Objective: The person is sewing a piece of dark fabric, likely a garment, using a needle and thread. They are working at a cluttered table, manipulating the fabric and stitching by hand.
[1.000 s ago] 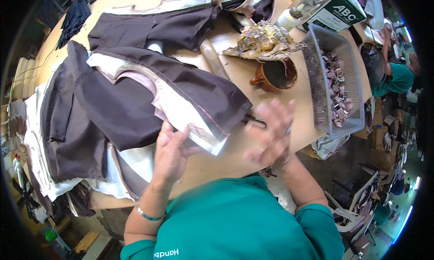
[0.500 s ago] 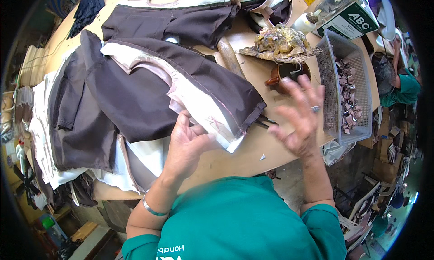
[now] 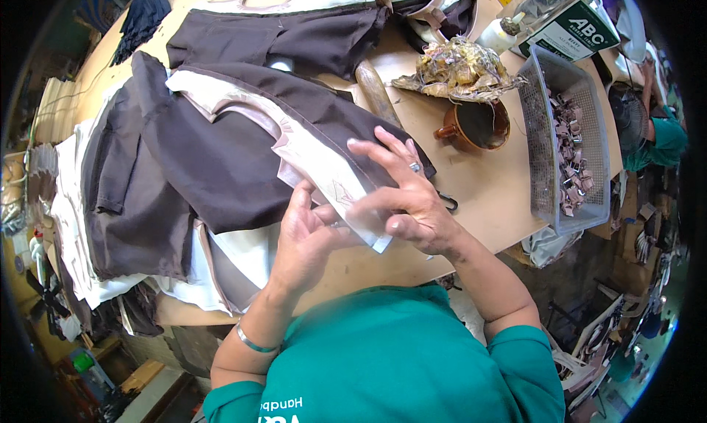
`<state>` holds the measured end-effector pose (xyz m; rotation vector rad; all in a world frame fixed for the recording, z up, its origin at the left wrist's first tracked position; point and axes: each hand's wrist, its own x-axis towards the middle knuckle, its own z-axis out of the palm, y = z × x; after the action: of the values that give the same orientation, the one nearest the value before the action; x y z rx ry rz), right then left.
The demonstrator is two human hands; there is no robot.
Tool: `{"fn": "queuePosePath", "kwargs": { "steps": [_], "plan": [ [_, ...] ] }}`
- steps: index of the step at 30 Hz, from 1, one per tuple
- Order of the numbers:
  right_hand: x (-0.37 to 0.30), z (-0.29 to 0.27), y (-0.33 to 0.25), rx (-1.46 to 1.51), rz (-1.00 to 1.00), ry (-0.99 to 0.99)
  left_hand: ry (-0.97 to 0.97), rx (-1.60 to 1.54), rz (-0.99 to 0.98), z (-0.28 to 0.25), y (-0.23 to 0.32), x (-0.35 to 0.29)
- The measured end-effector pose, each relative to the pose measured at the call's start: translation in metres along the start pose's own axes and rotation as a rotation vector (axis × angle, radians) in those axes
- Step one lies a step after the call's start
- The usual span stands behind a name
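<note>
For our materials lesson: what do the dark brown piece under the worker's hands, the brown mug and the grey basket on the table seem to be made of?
Dark brown piece with pale lining: probably thin matte fabric or soft leather, since it folds and drapes limply. Brown mug with a handle: likely glazed ceramic, given its thick rim and slight sheen. Grey mesh basket of small clips: apparently moulded plastic, with a regular lattice wall and a dull finish.

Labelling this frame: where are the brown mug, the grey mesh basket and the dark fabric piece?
brown mug [image 3: 462, 137]: head view, its outer wall.
grey mesh basket [image 3: 541, 139]: head view, left wall.
dark fabric piece [image 3: 213, 169]: head view, middle of cloth.
</note>
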<state>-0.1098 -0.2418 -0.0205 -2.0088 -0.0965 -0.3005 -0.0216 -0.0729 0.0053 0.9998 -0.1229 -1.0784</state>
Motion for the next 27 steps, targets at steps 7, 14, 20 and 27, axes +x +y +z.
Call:
{"fn": "queuePosePath", "kwargs": {
  "steps": [7, 14, 20, 27],
  "plan": [
    [-0.018, 0.002, -0.003, -0.32, -0.116, 0.01, -0.011, -0.045, 0.008, 0.004, 0.008, 0.0],
    [-0.053, 0.001, -0.009, -0.171, -0.004, 0.153, 0.048, -0.005, 0.016, 0.012, 0.01, 0.0],
    [-0.062, 0.03, -0.015, -0.623, -0.115, 0.263, 0.052, -0.043, 0.021, 0.012, 0.007, 0.001],
    [-0.04, 0.034, -0.005, -0.972, -0.427, 0.623, 0.021, -0.108, -0.082, 0.009, 0.008, 0.003]
  ]
}}
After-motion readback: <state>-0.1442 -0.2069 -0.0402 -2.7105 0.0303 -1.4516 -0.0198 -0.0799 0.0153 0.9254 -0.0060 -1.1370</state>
